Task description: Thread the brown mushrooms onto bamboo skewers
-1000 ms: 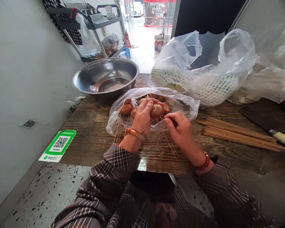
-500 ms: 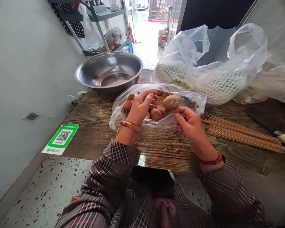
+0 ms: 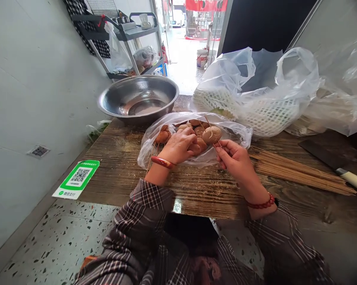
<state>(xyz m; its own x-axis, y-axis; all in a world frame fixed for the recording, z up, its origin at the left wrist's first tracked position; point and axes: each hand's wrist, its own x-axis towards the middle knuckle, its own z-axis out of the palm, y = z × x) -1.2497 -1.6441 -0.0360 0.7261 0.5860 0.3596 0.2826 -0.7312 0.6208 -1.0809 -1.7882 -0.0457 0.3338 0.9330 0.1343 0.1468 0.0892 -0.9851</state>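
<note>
Mushroom (image 3: pixel 212 135) sits over the bag (image 3: pixel 149 157); our right hand (image 3: pixel 235 157) pinches its skewers (image 3: pixel 207 120). Left hand's (image 3: pixel 180 146) grip: can't tell. Probably light, spongy, cap splits easily; we'd hold sticks.

The person's left arm (image 3: pixel 139 221) and right arm (image 3: pixel 282 233) reach forward, slanting in toward each other. The left hand (image 3: pixel 178 147) is turned back-up, fingers (image 3: pixel 191 138) curling down, some tips hidden from me. Near it, the right hand (image 3: pixel 234 158) pinches with thumb (image 3: pixel 225 155) and forefinger (image 3: pixel 226 145), the other fingers bent loosely beneath.
</note>
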